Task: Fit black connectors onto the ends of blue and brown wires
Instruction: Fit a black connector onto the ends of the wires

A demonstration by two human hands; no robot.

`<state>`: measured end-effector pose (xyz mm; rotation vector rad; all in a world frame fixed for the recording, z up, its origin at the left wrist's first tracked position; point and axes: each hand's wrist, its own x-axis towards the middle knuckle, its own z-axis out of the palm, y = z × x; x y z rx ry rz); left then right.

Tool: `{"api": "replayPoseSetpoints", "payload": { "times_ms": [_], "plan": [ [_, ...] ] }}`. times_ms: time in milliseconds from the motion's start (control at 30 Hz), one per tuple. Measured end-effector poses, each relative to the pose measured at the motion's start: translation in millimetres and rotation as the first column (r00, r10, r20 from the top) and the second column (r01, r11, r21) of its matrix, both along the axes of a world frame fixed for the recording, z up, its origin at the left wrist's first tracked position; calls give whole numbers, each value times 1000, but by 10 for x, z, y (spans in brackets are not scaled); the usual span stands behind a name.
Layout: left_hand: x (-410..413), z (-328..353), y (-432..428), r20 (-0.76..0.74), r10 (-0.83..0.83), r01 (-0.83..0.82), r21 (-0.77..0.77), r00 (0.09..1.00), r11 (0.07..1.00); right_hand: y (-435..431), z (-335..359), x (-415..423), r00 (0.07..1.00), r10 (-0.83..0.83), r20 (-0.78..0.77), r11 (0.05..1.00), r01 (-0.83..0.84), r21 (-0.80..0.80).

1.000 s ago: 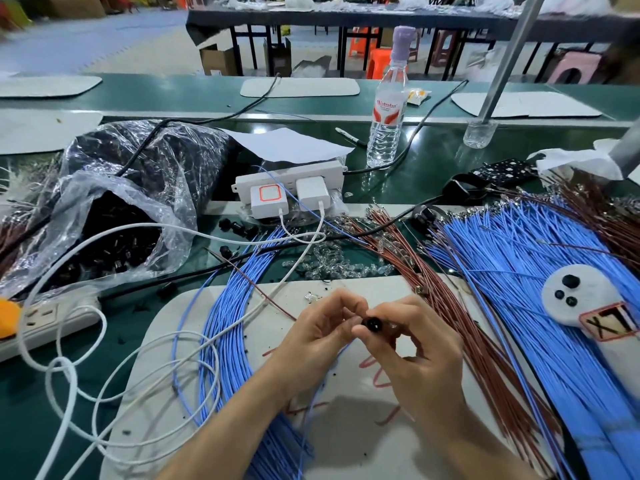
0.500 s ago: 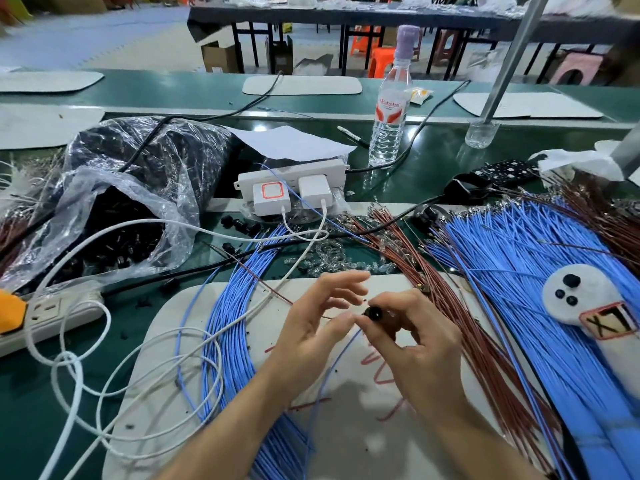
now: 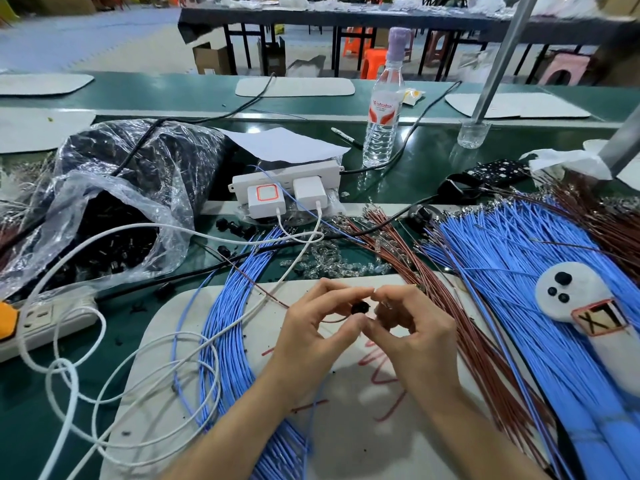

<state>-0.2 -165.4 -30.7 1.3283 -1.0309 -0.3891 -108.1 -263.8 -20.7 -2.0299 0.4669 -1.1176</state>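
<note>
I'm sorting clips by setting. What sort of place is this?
Probably a factory assembly hall for wiring: long green benches in rows, heaps of blue wires and brown wires, and a bag of black connectors.

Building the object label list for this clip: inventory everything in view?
black connector: 1, black, pinched between both hands
brown wire: 1, brown, runs up to that connector
blue wires: many, blue, bundle left, fan right
brown wires: many, brown, right of hands
bag of connectors: 1, clear, far left
power strips: 2, white, centre back and left edge
white cables: several, white, looped left
water bottle: 1, clear, centre back
work mat: 1, off-white, under hands
left hand: 1, bare, pinching connector
right hand: 1, bare, pinching connector
</note>
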Motion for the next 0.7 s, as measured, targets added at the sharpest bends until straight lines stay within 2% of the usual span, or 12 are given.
{"api": "replayPoseSetpoints", "payload": {
  "times_ms": [200,333,567,700],
  "plan": [
    [24,13,-9,-66,26,-30,-54,997,998,20,-50,42,993,62,-103,998,-61,11],
    [24,8,-22,-12,-7,6,-85,1000,996,-1,-116,68,992,74,-103,995,-67,68],
    [40,-9,-24,53,-3,9,-110,999,994,-33,-100,52,991,124,-40,992,-125,-13],
    [38,-17,-40,83,-3,12,-102,997,995,-67,-143,44,993,110,-52,993,-112,-44]
  ]
}}
